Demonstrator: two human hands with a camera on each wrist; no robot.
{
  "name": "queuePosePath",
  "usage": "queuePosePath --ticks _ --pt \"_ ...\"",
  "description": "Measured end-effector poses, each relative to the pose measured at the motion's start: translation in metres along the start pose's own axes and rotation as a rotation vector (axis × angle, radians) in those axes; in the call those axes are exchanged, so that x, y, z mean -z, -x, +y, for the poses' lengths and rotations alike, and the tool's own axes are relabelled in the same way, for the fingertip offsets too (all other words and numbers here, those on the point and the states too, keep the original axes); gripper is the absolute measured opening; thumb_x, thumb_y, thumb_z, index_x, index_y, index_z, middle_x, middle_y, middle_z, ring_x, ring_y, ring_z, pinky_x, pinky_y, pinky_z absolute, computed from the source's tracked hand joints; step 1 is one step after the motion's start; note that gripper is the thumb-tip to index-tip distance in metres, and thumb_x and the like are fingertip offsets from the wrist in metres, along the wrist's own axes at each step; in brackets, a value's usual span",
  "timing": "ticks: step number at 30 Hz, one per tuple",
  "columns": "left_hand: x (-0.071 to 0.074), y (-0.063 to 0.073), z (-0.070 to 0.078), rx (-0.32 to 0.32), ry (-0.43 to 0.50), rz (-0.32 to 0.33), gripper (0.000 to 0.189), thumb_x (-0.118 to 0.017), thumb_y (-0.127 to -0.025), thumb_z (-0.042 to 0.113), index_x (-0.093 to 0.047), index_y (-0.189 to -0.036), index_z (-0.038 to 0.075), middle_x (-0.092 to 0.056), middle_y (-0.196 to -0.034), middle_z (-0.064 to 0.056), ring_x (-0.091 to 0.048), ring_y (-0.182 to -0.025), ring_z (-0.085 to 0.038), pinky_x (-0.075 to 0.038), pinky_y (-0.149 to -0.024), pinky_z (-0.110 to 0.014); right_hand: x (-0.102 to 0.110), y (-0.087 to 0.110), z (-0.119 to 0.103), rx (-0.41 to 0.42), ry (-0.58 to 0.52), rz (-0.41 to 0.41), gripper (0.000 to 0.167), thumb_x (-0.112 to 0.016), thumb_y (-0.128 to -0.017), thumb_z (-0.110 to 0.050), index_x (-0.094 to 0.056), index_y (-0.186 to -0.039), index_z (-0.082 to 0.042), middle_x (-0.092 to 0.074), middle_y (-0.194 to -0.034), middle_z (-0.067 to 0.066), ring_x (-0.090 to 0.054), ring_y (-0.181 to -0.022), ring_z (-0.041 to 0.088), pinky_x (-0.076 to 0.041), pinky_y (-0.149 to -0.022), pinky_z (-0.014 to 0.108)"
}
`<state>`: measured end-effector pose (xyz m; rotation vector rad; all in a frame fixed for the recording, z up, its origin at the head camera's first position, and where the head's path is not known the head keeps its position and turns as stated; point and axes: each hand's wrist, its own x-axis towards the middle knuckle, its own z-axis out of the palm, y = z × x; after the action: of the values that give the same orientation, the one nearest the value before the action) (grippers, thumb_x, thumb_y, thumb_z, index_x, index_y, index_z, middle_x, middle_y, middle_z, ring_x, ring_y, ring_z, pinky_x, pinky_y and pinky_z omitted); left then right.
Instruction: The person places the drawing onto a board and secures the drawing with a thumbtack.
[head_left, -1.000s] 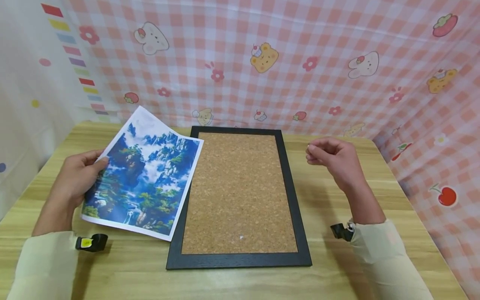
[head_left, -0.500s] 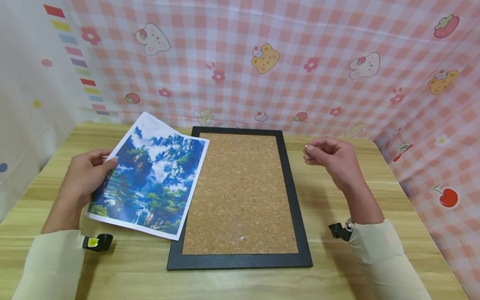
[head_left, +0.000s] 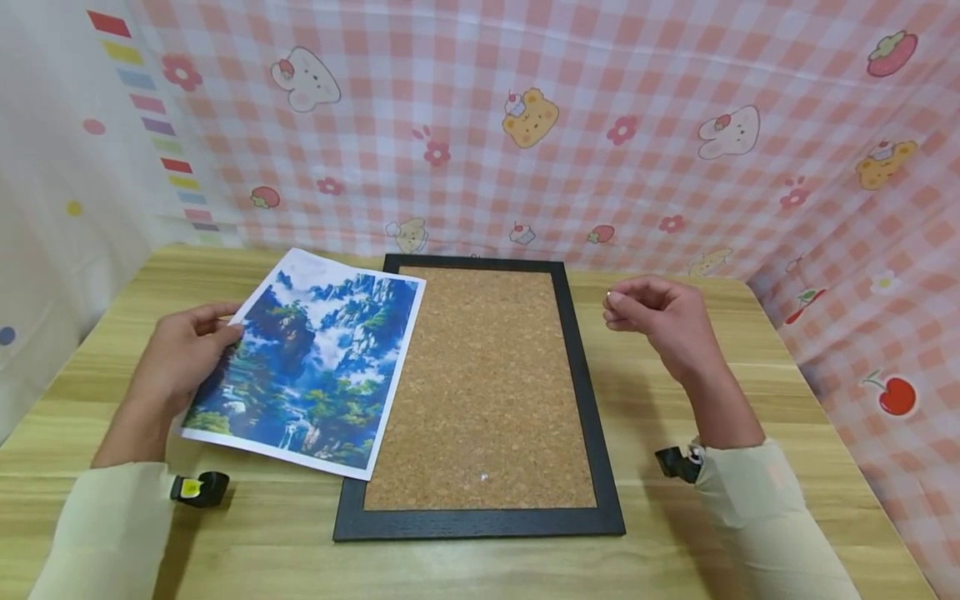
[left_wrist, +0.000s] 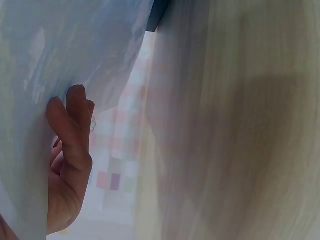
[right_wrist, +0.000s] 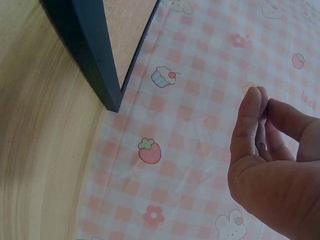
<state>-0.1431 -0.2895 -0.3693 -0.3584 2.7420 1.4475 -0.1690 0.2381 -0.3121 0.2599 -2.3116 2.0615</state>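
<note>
Lower at its far corner and further right than a second ago, the landscape print [head_left: 307, 358] is gripped at its left edge by the left hand [head_left: 180, 350]; rightward of that grip it overlaps the corkboard [head_left: 487, 400]. Table [head_left: 607, 375] shows between the board and the right hand [head_left: 660, 321], which pinches a tiny bright object [head_left: 609, 295], too small to identify.

Left wrist: fingers [left_wrist: 75, 130] lie behind the print, tabletop beyond its edge.

Right wrist: the board's corner stands well apart from the pinch, checked cloth [right_wrist: 185, 115] showing between.
</note>
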Motion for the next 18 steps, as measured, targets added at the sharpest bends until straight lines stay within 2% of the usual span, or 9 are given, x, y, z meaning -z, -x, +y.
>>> queuePosePath --ticks 6,11,14,18 --pt "-0.0002 -0.0006 -0.0001 -0.003 -0.041 -0.013 0.05 -0.049 -0.108 0.025 -0.045 -0.151 0.0 -0.054 -0.126 -0.023 -0.058 -0.086 -0.022 -0.053 -0.061 -0.023 -0.0003 0.001 -0.0007 0.005 -0.005 -0.009 0.013 -0.069 -0.096 -0.003 -0.07 -0.102 0.008 -0.072 -0.087 0.005 -0.072 -0.078 0.014 -0.061 -0.076 0.03" --pt "-0.0007 0.0 -0.0017 -0.006 -0.087 -0.026 0.051 -0.052 -0.107 0.026 -0.046 -0.15 -0.001 -0.053 -0.13 -0.027 -0.057 -0.098 -0.034 -0.051 -0.062 -0.019 -0.0007 0.0011 -0.0002 0.001 -0.002 -0.013 0.018 -0.069 -0.096 -0.004 -0.067 -0.104 0.012 -0.072 -0.087 0.005 -0.072 -0.078 0.014 -0.061 -0.076 0.03" --pt "-0.0021 -0.0002 -0.0018 -0.004 -0.1 -0.03 0.05 -0.052 -0.107 0.025 -0.047 -0.15 -0.001 -0.053 -0.13 -0.027 -0.056 -0.1 -0.035 -0.05 -0.063 -0.018 -0.0009 0.001 -0.0001 -0.002 0.001 -0.014 0.017 -0.069 -0.096 -0.004 -0.067 -0.104 0.012 -0.072 -0.087 0.004 -0.072 -0.078 0.014 -0.061 -0.076 0.03" --pt "-0.0034 -0.0011 -0.0022 -0.006 -0.114 -0.037 0.05 -0.053 -0.107 0.024 -0.047 -0.15 -0.001 -0.053 -0.132 -0.028 -0.055 -0.102 -0.036 -0.047 -0.068 -0.023 -0.001 0.0008 0.0 -0.002 0.004 -0.015 0.014 -0.069 -0.096 -0.004 -0.069 -0.102 0.009 -0.072 -0.087 0.004 -0.072 -0.078 0.014 -0.061 -0.076 0.03"
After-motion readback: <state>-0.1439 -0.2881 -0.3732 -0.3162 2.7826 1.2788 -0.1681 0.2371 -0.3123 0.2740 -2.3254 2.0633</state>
